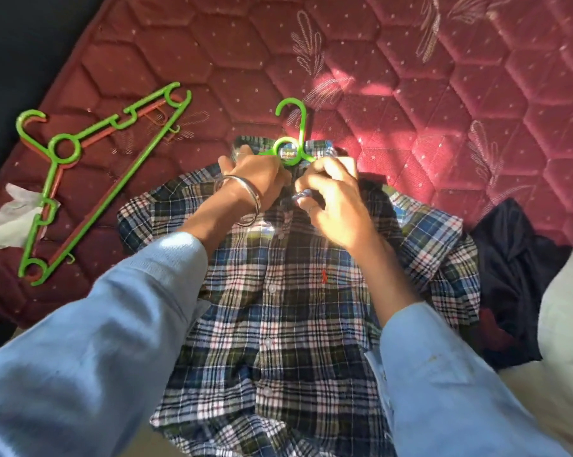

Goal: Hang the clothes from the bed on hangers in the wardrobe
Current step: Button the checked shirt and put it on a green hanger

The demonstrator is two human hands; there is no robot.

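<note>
A plaid shirt [278,311] lies face up on the maroon quilted mattress [410,77]. A green hanger [293,127] is inside it, its hook and ring sticking out past the collar. My left hand [255,179], with bangles on the wrist, pinches the left side of the shirt front just below the collar. My right hand [331,196] pinches the right side of the placket at the top button. Both hands meet at the neck opening.
Two spare hangers, a green one [90,179] on top of a red one [80,222], lie on the mattress at the left. A white scrap [8,216] lies beside them. A dark garment [516,278] is bunched at the right, next to a pale cloth [568,324].
</note>
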